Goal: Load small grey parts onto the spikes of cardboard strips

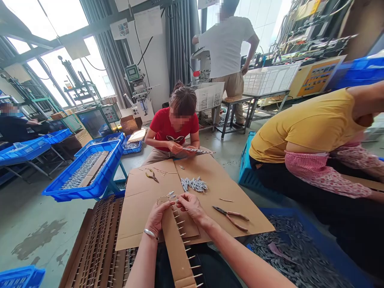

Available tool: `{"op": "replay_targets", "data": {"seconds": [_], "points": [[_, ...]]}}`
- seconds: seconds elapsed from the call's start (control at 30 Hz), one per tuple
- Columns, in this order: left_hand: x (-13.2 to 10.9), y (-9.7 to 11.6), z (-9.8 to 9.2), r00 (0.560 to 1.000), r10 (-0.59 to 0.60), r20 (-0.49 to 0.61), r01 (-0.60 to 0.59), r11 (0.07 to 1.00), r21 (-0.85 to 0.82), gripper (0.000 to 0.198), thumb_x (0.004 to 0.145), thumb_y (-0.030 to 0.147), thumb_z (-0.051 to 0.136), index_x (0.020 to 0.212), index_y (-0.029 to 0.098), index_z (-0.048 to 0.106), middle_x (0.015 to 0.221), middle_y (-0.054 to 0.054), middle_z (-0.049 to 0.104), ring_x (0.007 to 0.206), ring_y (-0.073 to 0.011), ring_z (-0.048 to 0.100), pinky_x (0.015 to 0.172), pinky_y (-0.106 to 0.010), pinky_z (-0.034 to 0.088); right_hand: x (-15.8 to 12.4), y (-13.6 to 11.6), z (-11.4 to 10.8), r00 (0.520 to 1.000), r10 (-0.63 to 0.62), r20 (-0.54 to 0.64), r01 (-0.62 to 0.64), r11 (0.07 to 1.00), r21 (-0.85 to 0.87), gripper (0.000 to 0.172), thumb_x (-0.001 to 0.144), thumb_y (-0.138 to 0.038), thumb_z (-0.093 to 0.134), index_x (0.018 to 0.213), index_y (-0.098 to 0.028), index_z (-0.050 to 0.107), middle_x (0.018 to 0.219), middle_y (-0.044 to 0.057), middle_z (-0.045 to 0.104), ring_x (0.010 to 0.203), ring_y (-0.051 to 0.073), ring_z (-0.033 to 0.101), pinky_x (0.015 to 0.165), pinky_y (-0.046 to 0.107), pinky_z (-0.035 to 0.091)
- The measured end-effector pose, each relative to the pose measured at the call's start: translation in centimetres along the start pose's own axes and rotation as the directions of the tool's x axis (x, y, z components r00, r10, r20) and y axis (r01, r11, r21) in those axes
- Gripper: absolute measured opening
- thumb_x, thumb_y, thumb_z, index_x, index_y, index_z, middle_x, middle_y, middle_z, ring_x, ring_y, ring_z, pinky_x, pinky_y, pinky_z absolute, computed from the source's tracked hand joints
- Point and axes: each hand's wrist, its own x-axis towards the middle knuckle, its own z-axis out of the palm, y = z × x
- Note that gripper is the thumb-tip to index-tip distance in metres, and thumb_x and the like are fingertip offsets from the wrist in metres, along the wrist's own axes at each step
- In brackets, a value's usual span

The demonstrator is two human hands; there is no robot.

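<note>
My left hand [157, 217] grips the top of a long cardboard strip [177, 252] that has thin pins sticking out along its right edge. My right hand [192, 206] pinches at the strip's upper end, fingers closed round something small I cannot make out. Both hands rest over a flat cardboard sheet [144, 224] used as a work surface. A small heap of grey metal pieces [194, 184] lies just beyond my hands. Red-handled pliers [231, 216] lie to the right of my right hand.
A person in a red shirt [174, 130] sits opposite, handling another strip. A person in yellow [309, 128] bends at the right. Blue crates [87, 176] of metal parts stand left; a blue bin [297, 252] of grey parts lies lower right. Stacked pinned strips [99, 244] lie lower left. Second pliers [152, 175] rest on the sheet.
</note>
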Motion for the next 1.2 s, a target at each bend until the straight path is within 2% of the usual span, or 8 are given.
{"op": "replay_targets", "data": {"seconds": [0.5, 0.7, 0.83, 0.93, 0.97, 1.0, 1.07, 1.2], "points": [[-0.3, 0.6, 1.1, 0.998, -0.055, -0.032, 0.056, 0.998, 0.042, 0.035, 0.057, 0.019, 0.09, 0.087, 0.01, 0.077, 0.073, -0.008, 0.078, 0.058, -0.0178, 0.068, 0.058, -0.026, 0.05, 0.4, 1.2, 0.4, 0.999, 0.033, -0.016, -0.031, 0.995, 0.093, 0.048, 0.062, -0.061, 0.078, 0.068, -0.016, 0.062, 0.062, 0.002, 0.069, 0.055, 0.013, 0.061, 0.055, 0.023, 0.045], [-0.1, 0.6, 0.9, 0.997, -0.069, -0.017, 0.07, 0.996, 0.047, 0.033, 0.059, 0.021, 0.089, 0.087, 0.01, 0.076, 0.073, -0.009, 0.078, 0.059, -0.0197, 0.07, 0.059, -0.028, 0.052, 0.6, 1.8, 1.0, 1.0, -0.015, -0.001, 0.015, 0.99, -0.143, 0.053, 0.073, -0.071, 0.062, 0.073, -0.018, 0.059, 0.069, 0.006, 0.071, 0.061, 0.018, 0.067, 0.058, 0.026, 0.05], [0.2, 0.6, 0.6, 0.997, -0.075, -0.021, 0.076, 0.995, 0.069, 0.031, 0.061, 0.022, 0.088, 0.087, 0.011, 0.076, 0.073, -0.008, 0.078, 0.058, -0.0186, 0.069, 0.056, -0.027, 0.053, 0.9, 0.6, 0.0, 0.999, -0.024, 0.03, 0.031, 0.961, -0.276, 0.047, 0.087, -0.063, 0.053, 0.079, -0.018, 0.061, 0.074, 0.007, 0.073, 0.07, 0.022, 0.071, 0.062, 0.028, 0.053], [0.1, 0.6, 0.2, 0.995, -0.089, -0.039, 0.091, 0.994, 0.059, 0.032, 0.064, 0.026, 0.088, 0.09, 0.011, 0.075, 0.075, -0.008, 0.079, 0.059, -0.018, 0.069, 0.057, -0.027, 0.055, 1.7, -1.6, -2.7, 0.994, -0.107, 0.008, 0.088, 0.774, -0.627, 0.026, 0.096, -0.04, 0.052, 0.095, -0.017, 0.065, 0.099, 0.011, 0.074, 0.09, 0.024, 0.071, 0.073, 0.029, 0.052], [0.0, 0.6, 0.1, 0.995, -0.096, -0.039, 0.098, 0.994, 0.049, 0.032, 0.065, 0.028, 0.088, 0.09, 0.012, 0.075, 0.077, -0.009, 0.079, 0.06, -0.0184, 0.07, 0.058, -0.028, 0.056, 2.1, -2.3, -3.7, 0.987, -0.159, 0.014, 0.101, 0.555, -0.826, 0.021, 0.098, -0.031, 0.049, 0.101, -0.018, 0.065, 0.109, 0.013, 0.072, 0.098, 0.024, 0.07, 0.078, 0.029, 0.051], [-0.1, 0.6, -0.1, 0.994, -0.104, -0.033, 0.105, 0.994, 0.039, 0.032, 0.066, 0.029, 0.088, 0.09, 0.012, 0.075, 0.079, -0.009, 0.08, 0.062, -0.019, 0.07, 0.059, -0.029, 0.057, 2.6, -2.9, -4.7, 0.984, -0.178, 0.015, 0.089, 0.414, -0.906, 0.018, 0.097, -0.022, 0.049, 0.103, -0.016, 0.065, 0.116, 0.016, 0.069, 0.104, 0.026, 0.068, 0.083, 0.031, 0.05], [-0.3, 0.4, -0.5, 0.993, -0.115, -0.005, 0.115, 0.993, 0.024, 0.032, 0.067, 0.029, 0.087, 0.091, 0.012, 0.074, 0.083, -0.01, 0.08, 0.066, -0.0207, 0.072, 0.062, -0.031, 0.059, 3.4, -3.8, -6.1, 0.983, -0.179, 0.034, 0.073, 0.219, -0.973, 0.022, 0.094, -0.01, 0.047, 0.103, -0.015, 0.066, 0.118, 0.02, 0.066, 0.106, 0.028, 0.067, 0.086, 0.033, 0.049], [-0.4, -0.1, -1.2, 0.992, -0.119, 0.046, 0.119, 0.993, 0.004, 0.031, 0.066, 0.023, 0.086, 0.092, 0.012, 0.074, 0.086, -0.012, 0.08, 0.067, -0.0216, 0.072, 0.064, -0.033, 0.059, 4.4, -3.8, -6.9, 0.985, -0.152, 0.076, 0.099, 0.144, -0.985, 0.024, 0.09, -0.003, 0.05, 0.101, -0.015, 0.068, 0.111, 0.017, 0.068, 0.101, 0.026, 0.068, 0.084, 0.03, 0.048]]}}
